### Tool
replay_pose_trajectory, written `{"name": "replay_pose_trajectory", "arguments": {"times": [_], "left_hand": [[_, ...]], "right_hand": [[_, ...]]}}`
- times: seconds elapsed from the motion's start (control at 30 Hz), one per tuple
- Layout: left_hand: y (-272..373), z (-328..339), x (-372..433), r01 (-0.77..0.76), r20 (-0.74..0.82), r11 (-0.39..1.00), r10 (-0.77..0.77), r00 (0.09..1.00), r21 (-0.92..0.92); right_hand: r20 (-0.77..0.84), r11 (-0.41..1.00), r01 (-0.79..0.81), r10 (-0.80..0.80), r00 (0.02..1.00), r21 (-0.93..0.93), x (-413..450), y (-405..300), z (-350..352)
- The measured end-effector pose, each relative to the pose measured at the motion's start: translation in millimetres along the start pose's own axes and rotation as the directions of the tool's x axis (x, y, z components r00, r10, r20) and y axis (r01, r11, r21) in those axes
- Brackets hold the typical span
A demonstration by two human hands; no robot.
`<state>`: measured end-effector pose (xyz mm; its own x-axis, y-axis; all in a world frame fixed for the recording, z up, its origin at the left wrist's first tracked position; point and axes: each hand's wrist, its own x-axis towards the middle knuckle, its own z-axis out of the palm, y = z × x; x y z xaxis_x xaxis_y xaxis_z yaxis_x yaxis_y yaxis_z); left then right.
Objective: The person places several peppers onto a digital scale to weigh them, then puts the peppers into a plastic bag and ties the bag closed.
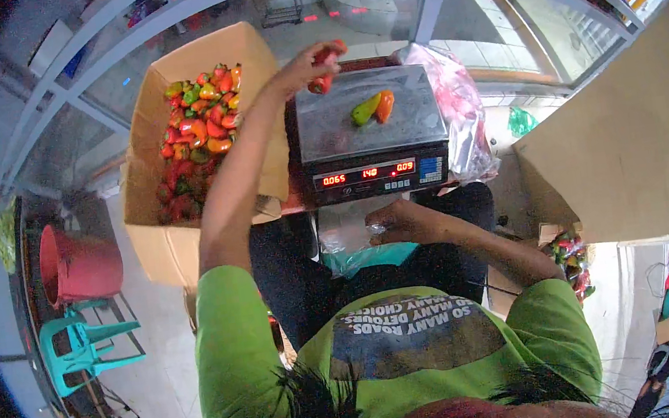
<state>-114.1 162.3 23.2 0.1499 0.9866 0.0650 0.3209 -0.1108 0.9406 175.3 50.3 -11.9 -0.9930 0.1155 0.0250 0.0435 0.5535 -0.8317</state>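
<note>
My left hand (303, 70) is raised at the far left corner of a digital weighing scale (325, 129), fingers around red peppers (321, 83); blur hides how many. On the scale's metal pan lie a green pepper (366, 110) and an orange pepper (385, 107), side by side. Left of the scale, a tall cardboard box (147, 168) holds many red, orange and green peppers (200, 116), partly covered by my left forearm. Low in front of the scale, above my lap, my right hand (407, 222) pinches a clear plastic bag (344, 236).
A bundle of clear plastic bags (460, 114) hangs beside the scale's right edge. Glass panels in a pale frame (441, 5) stand beyond. A large cardboard sheet (624, 145) rises at right, near bagged peppers (570, 259). A red bin (81, 262) and teal plastic stool (90, 342) are at left.
</note>
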Motion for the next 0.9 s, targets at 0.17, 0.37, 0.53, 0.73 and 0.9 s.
{"name": "replay_pose_trajectory", "arguments": {"times": [0.17,0.37,0.53,0.73,0.9], "left_hand": [[-74.6,38.3,54.3,-0.084,0.057,0.98,0.075,0.996,0.181],[-131.1,54.1,73.6,-0.084,0.104,0.86,0.036,0.994,0.503],[-100.4,67.2,73.6,-0.219,0.113,0.856,0.187,0.976,0.468],[-104.9,62.1,59.9,-0.167,-0.168,0.897,0.254,0.953,0.41],[-92.3,62.9,61.2,-0.251,-0.18,0.86,0.36,0.916,0.444]], "right_hand": [[-0.003,0.994,-0.083,0.084,0.996,0.066,-7.3,-9.3,-7.2],[0.02,0.998,-0.062,0.063,0.998,-0.026,-3.6,-10.6,-9.5],[0.042,0.99,-0.14,0.139,0.989,0.03,-3.1,-2.5,-11.8],[-0.009,0.999,-0.018,0.018,1.0,0.048,-2.4,0.4,-3.8],[-0.043,0.999,-0.021,0.02,0.999,-0.038,-3.6,4.4,2.6]]}}
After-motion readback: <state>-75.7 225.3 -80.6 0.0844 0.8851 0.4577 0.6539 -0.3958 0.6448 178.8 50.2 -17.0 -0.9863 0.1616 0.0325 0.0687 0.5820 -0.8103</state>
